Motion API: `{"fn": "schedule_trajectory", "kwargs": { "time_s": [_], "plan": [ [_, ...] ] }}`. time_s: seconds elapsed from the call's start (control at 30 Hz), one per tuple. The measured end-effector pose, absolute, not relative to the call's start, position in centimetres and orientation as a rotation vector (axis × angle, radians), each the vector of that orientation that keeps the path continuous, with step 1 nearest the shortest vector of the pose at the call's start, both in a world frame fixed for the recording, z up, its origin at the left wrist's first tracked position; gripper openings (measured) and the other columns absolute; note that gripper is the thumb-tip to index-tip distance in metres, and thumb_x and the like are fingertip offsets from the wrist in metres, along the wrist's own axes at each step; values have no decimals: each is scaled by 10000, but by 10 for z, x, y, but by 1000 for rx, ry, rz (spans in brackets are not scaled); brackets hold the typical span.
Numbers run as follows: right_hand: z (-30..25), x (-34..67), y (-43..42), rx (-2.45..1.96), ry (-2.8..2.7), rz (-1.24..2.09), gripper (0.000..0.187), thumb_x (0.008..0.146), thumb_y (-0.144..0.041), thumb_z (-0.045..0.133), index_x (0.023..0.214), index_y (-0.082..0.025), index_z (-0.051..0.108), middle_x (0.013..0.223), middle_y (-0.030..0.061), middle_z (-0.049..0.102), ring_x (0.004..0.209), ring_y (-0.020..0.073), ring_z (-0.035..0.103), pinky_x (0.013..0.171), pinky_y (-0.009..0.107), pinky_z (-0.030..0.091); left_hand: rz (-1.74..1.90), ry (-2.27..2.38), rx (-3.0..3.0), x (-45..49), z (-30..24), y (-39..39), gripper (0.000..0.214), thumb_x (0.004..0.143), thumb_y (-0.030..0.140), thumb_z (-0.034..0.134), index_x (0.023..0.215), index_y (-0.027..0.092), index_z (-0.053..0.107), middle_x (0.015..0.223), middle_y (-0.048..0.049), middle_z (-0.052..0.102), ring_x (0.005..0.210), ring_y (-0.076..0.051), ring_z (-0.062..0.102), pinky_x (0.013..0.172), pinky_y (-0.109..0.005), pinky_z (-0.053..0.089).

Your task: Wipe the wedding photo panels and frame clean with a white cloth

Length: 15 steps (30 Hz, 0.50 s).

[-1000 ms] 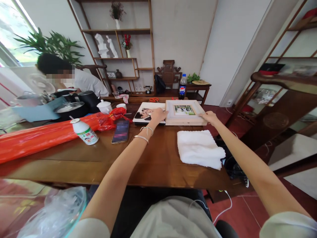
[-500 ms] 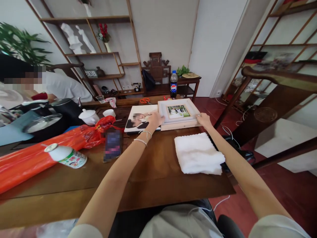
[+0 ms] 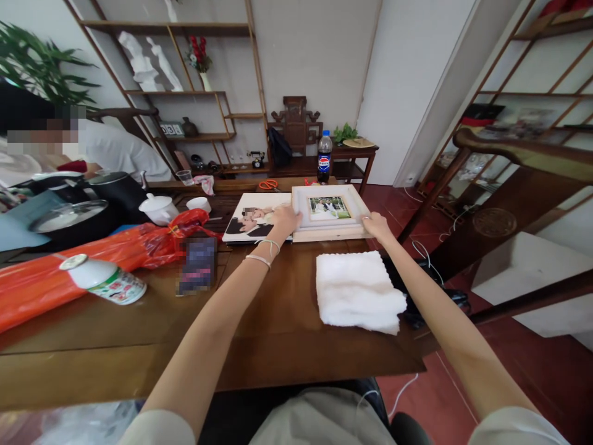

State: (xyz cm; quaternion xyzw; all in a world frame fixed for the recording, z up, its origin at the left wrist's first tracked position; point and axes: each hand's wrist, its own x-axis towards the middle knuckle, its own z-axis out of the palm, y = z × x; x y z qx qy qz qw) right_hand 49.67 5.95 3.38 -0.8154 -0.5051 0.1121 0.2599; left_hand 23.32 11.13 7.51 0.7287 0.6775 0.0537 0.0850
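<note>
A white picture frame [image 3: 357,201] with a small photo in its middle lies flat near the far edge of the wooden table, with a pale edge showing beneath its front. My left hand [image 3: 283,222] is closed on the frame's left side, its fingertips partly hidden. On the opposite side, my right hand [image 3: 376,226] grips the right front corner. Left of the frame, a photo album or print with a portrait cover [image 3: 245,230] lies partly behind my left hand. A folded white towel [image 3: 356,290] rests on the table between my forearms.
A cola bottle [image 3: 324,162] stands behind the frame, near orange-handled scissors [image 3: 267,185]. To the left are a red plastic-wrapped bundle [image 3: 111,250], a tipped white can [image 3: 109,281], a phone-like item [image 3: 198,266], and a lidded cup [image 3: 158,210]. Another person [image 3: 120,148] leans in at far left.
The camera has turned slightly, so the table items appear further left. Both hands stay on the picture frame, which shows no clear movement on the table.
</note>
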Motion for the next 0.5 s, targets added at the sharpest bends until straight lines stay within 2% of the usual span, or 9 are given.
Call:
{"fn": "schedule_trajectory", "kwargs": {
  "time_s": [0.17,0.37,0.5],
  "plan": [
    [38,505,63,-2215,-1479,349,421,819,-384,426,1066,-66,548,1094,238,581,963,302,575,755,337,452,240,2064,2217,240,74,119,471,857,395,425,1094,18,576,1094,-254,591,1059,-343,547,823,-412,417],
    [36,503,60,-2252,-1477,352,430,849,-381,373,1107,-69,520,1112,243,567,969,302,578,778,353,447,206,2082,2271,245,73,122,476,887,370,377,1088,-23,557,1084,-285,576,1066,-362,532,813,-419,410],
    [42,500,58,-2274,-1482,333,406,851,-366,394,1070,-65,558,1076,239,594,983,299,581,778,332,448,217,2068,2303,247,74,120,453,886,322,380,1108,-41,537,1081,-297,572,1058,-359,537,817,-421,406]
  ]
}}
